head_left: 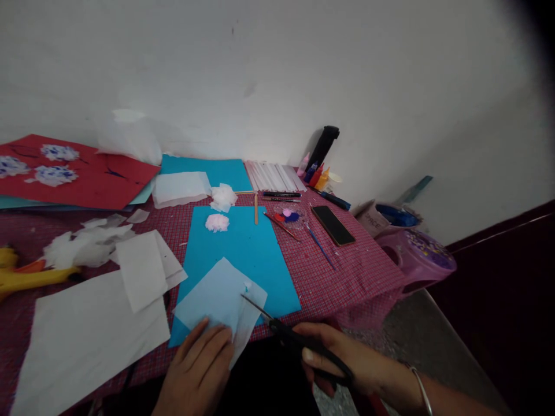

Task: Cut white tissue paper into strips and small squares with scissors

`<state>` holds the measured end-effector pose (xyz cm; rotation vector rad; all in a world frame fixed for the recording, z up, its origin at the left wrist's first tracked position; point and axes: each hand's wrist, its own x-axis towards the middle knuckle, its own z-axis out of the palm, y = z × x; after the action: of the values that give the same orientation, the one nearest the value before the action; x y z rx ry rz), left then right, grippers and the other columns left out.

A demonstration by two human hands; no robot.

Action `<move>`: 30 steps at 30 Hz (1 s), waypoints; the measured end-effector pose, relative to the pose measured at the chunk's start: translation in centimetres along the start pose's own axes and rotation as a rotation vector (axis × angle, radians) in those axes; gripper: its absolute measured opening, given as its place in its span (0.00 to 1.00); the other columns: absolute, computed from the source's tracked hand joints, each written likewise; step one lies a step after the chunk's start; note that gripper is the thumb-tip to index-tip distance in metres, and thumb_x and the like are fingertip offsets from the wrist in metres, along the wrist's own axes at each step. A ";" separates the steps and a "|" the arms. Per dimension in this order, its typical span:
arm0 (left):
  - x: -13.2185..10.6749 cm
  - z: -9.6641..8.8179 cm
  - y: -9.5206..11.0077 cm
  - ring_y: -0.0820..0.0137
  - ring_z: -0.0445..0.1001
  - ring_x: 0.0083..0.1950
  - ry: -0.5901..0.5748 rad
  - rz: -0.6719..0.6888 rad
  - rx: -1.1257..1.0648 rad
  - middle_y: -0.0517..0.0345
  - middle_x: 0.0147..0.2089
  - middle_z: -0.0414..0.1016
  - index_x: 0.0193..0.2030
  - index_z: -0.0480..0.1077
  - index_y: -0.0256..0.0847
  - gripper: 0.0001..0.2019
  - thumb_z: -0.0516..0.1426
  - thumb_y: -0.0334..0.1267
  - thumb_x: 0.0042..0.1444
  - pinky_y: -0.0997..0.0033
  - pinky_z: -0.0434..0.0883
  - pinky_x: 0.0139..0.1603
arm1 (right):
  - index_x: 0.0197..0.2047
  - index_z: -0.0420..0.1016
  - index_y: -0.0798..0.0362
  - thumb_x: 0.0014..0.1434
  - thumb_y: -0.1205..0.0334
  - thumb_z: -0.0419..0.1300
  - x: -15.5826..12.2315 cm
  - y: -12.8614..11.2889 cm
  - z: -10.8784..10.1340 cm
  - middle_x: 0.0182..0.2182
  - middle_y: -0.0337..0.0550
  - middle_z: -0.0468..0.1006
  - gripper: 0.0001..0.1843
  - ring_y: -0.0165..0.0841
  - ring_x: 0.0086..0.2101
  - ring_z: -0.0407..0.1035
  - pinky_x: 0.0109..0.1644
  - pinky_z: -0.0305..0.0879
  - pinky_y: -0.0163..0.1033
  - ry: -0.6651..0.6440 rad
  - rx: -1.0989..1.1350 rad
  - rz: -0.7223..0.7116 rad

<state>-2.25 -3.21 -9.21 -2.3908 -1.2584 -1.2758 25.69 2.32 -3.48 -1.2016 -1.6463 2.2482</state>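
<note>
Tissue paper (217, 297), seemingly limp and tearable, lies pinned at the worktop (347, 271) front edge by left hand (197, 370) fingers; right hand (347, 361) fingers clasp scissors (277, 326).

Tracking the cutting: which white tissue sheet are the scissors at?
The sheet lying on the blue card, under the left hand, with the scissors tip at its edge; the others lie farther left.

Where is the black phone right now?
In the head view the black phone lies flat on the right side of the red checked tablecloth, just right of the blue paintbrush and left of the purple stool.
</note>
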 end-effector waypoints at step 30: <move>1.2 -0.6 2.2 0.72 0.76 0.45 -0.044 0.032 -0.028 0.59 0.37 0.81 0.36 0.75 0.41 0.13 0.50 0.28 0.61 0.71 0.65 0.59 | 0.50 0.65 0.58 0.54 0.33 0.57 0.0 -1.1 1.6 0.27 0.36 0.67 0.36 0.21 0.23 0.60 0.24 0.52 0.28 0.041 -0.047 -0.008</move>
<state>-0.68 -4.12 -7.42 -2.4616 -1.2163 -1.2465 24.30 1.58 -2.41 -1.2402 -1.6944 2.1769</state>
